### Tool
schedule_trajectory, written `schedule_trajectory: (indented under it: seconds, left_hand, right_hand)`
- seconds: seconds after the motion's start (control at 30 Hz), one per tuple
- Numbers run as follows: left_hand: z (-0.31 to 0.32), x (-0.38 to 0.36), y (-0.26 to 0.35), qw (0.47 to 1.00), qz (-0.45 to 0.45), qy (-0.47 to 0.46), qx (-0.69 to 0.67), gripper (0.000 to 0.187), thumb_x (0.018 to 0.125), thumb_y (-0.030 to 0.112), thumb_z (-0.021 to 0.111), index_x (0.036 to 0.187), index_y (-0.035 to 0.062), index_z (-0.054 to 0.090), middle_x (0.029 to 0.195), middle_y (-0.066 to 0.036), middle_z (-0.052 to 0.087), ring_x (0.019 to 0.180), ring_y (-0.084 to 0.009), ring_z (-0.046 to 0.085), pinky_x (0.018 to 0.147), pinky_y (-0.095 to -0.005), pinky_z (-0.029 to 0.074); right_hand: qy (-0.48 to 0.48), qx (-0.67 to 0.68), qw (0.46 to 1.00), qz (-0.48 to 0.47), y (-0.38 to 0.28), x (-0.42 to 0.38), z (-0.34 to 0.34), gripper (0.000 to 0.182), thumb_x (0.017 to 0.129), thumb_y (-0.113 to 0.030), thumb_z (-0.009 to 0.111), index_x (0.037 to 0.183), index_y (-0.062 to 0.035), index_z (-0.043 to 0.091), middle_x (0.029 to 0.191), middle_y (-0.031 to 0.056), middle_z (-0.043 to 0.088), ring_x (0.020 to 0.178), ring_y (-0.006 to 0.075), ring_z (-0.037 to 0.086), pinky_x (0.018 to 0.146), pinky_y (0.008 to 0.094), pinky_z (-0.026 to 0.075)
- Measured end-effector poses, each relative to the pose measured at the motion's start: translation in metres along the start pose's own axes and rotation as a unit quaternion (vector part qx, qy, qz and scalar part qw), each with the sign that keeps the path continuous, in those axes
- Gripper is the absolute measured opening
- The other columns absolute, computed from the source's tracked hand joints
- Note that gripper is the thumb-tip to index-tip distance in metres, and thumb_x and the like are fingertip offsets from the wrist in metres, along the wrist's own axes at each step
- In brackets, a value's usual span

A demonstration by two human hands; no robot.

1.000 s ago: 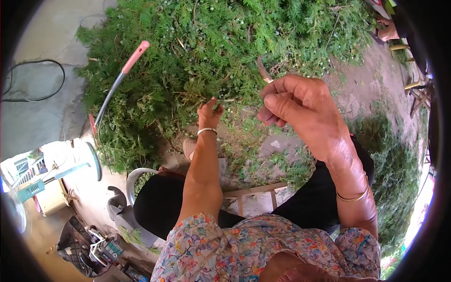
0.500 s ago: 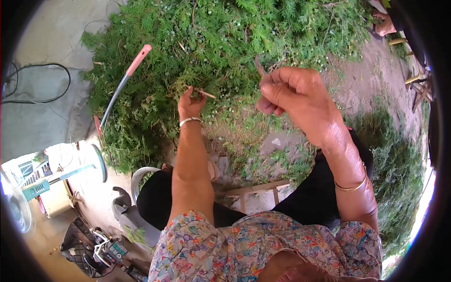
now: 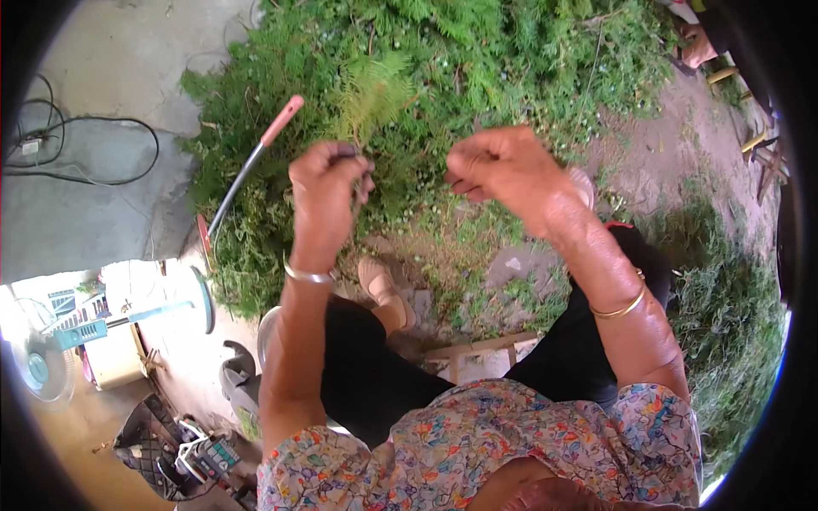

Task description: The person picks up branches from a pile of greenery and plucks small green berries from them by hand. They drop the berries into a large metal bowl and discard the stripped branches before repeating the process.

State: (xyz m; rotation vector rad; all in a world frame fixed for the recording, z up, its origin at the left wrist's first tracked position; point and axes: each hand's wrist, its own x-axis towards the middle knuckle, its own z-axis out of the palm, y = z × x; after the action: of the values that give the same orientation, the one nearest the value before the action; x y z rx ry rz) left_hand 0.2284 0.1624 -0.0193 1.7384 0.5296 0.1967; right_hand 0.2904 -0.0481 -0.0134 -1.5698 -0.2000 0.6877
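Now the left hand (image 3: 329,186) has risen from the branches (image 3: 511,77), grip closed around a blurred sprig (image 3: 372,89) at upper centre, apparently free; whether the curled right hand (image 3: 509,169) holds anything, I cannot tell.

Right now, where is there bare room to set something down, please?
The concrete, between the cable and the branch pile, has a bare patch. The soil, between that pile and the lower-right greenery, is mostly bare. Crowded: the pile itself and the area around the fan.
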Motion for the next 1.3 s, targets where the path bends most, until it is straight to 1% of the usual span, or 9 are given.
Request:
schedule_trajectory:
  seconds: [0.1, 0.17, 0.23, 0.4, 0.6, 0.77, 0.87, 1.07, 1.3]
  left_hand:
    - [0.029, -0.023, -0.009, 0.963, 0.205, 0.07, 0.158, 0.01, 0.075, -0.004, 0.052, 0.083, -0.0033, 0.056, 0.072, -0.009, 0.061, 0.054, -0.0105, 0.055, 0.047, -0.0244, 0.044]
    - [0.055, -0.034, -0.007, 0.899, 0.358, 0.113, 0.227, 0.012, 0.072, -0.004, 0.056, 0.085, -0.0021, 0.055, 0.069, -0.013, 0.057, 0.056, -0.0218, 0.057, 0.052, -0.0316, 0.046]
    - [0.075, -0.039, -0.014, 0.906, 0.352, 0.088, 0.218, 0.02, 0.071, 0.0, 0.058, 0.089, 0.0004, 0.05, 0.074, -0.017, 0.053, 0.059, -0.0343, 0.055, 0.054, -0.0413, 0.045]
    - [0.078, -0.042, 0.0, 0.91, 0.357, 0.021, 0.209, 0.027, 0.071, 0.001, 0.063, 0.096, 0.0011, 0.051, 0.082, -0.016, 0.057, 0.068, -0.0314, 0.059, 0.06, -0.0386, 0.048]
    - [0.066, -0.044, 0.004, 0.857, 0.454, 0.012, 0.243, 0.034, 0.072, 0.009, 0.069, 0.101, -0.0013, 0.054, 0.079, -0.015, 0.058, 0.067, -0.0326, 0.059, 0.059, -0.0389, 0.047]
    - [0.034, -0.043, 0.016, 0.811, 0.468, 0.087, 0.34, 0.026, 0.074, 0.01, 0.069, 0.096, -0.0014, 0.059, 0.077, -0.013, 0.061, 0.061, -0.0217, 0.058, 0.052, -0.0291, 0.046]
    - [0.022, -0.03, 0.017, 0.886, 0.4, 0.173, 0.158, 0.021, 0.077, 0.008, 0.067, 0.095, -0.0023, 0.061, 0.074, -0.009, 0.063, 0.058, -0.012, 0.056, 0.051, -0.0233, 0.044]
    - [0.019, -0.038, 0.044, 0.977, 0.202, -0.059, -0.024, 0.02, 0.081, 0.006, 0.065, 0.096, -0.0064, 0.061, 0.069, -0.003, 0.062, 0.055, -0.006, 0.055, 0.049, -0.0196, 0.044]
    - [0.015, -0.034, 0.029, 0.98, 0.185, -0.074, -0.005, 0.01, 0.079, 0.0, 0.062, 0.086, -0.0058, 0.058, 0.063, -0.001, 0.056, 0.055, -0.0061, 0.055, 0.047, -0.0205, 0.044]
  right_hand:
    - [-0.026, -0.02, 0.999, 0.016, 0.006, 0.005, 0.015, 0.025, 0.083, -0.018, 0.062, 0.084, 0.0069, 0.063, 0.072, 0.0093, 0.063, 0.065, 0.0118, 0.055, 0.06, 0.0276, 0.046]
    - [-0.027, 0.018, 0.998, -0.047, 0.01, 0.005, 0.024, 0.023, 0.082, -0.017, 0.064, 0.085, 0.0059, 0.064, 0.072, 0.0068, 0.063, 0.065, 0.01, 0.052, 0.06, 0.027, 0.044]
    - [-0.011, 0.086, 0.996, -0.035, 0.019, 0.009, 0.026, 0.022, 0.083, -0.016, 0.064, 0.085, 0.0054, 0.064, 0.073, 0.0069, 0.063, 0.066, 0.01, 0.053, 0.061, 0.0265, 0.045]
    - [0.042, 0.339, 0.94, 0.017, 0.002, 0.01, 0.022, 0.014, 0.085, -0.008, 0.06, 0.078, 0.0031, 0.063, 0.074, 0.0087, 0.062, 0.067, 0.0123, 0.057, 0.061, 0.0257, 0.047]
    - [0.053, 0.344, 0.937, -0.037, 0.016, 0.022, 0.014, 0.013, 0.085, -0.006, 0.058, 0.075, 0.0011, 0.06, 0.071, 0.0076, 0.061, 0.063, 0.0131, 0.055, 0.06, 0.0286, 0.047]
    - [0.083, 0.306, 0.948, -0.039, 0.012, 0.022, 0.013, 0.012, 0.084, -0.006, 0.059, 0.073, -0.0013, 0.058, 0.072, 0.0064, 0.059, 0.067, 0.0139, 0.055, 0.061, 0.0314, 0.046]
    - [0.114, 0.299, 0.947, -0.003, 0.004, 0.014, 0.015, 0.012, 0.083, -0.005, 0.06, 0.071, -0.002, 0.057, 0.069, 0.0042, 0.057, 0.064, 0.0118, 0.051, 0.058, 0.03, 0.044]
    - [0.117, 0.133, 0.981, -0.073, 0.018, 0.02, 0.025, 0.019, 0.078, -0.001, 0.063, 0.062, -0.0009, 0.054, 0.056, -0.0029, 0.048, 0.054, 0.0053, 0.039, 0.049, 0.0254, 0.033]
    - [0.083, 0.063, 0.994, -0.04, 0.016, 0.019, 0.021, 0.012, 0.079, -0.004, 0.06, 0.07, 0.0043, 0.059, 0.065, 0.0057, 0.057, 0.056, 0.0085, 0.047, 0.051, 0.0258, 0.039]
